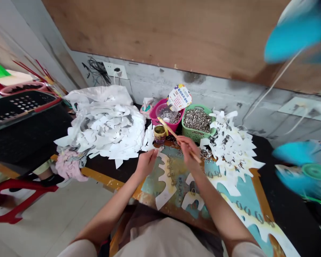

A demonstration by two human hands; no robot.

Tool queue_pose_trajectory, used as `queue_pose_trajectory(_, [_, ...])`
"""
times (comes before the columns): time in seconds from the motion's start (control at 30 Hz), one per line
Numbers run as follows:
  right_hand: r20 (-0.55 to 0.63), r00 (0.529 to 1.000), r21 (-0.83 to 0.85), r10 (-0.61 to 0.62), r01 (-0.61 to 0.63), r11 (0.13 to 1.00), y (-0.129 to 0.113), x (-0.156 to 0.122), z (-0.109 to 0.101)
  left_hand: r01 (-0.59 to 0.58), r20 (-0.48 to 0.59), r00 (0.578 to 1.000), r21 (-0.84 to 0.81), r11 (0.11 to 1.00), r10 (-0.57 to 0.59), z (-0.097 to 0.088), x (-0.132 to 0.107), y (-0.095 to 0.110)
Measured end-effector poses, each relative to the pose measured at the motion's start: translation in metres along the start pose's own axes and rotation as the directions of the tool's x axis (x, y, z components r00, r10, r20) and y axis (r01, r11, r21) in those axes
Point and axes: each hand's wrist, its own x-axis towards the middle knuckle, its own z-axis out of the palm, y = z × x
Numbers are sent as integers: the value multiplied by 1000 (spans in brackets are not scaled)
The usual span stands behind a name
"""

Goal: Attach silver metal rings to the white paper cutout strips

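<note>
Beige shirt along the bottom edge of the view; two bare forearms extend from it toward the worktop. Hands apart. Right hand closed around a thin wooden stick, whose upper end points toward a small tin. Left hand open, with spread fingers just over a white paper cutout; contact cannot be told.

Cutout lying near the worktop's front edge, on a paint-stained board in teal and yellow. Metal rings are set along the cutout. Further cutouts with rings lie on the board toward the lower right.

Toward the far edge: pink basket holding a clear bag of rings; green basket full of loose metal rings, with a printed card standing behind and between the two. Right of the hands, a heap of white cutouts with rings. Left of the hands, a larger white heap, with a pink cloth at its front corner.

Beyond the worktop's left edge: black crate and red stool. Wall socket with black cables above the far edge. Blue objects at the right, too blurred to identify.
</note>
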Motion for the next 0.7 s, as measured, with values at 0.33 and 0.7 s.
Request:
queue_pose_trajectory(0.33, [302, 953, -342, -15, 123, 932, 67, 16, 19, 90, -15, 996, -65, 994, -91, -8, -25, -8])
queue_pose_trajectory(0.7, [175, 974, -523, 142, -30, 852, 22, -26, -81, 83, -47, 995, -74, 994, -87, 1, -43, 11])
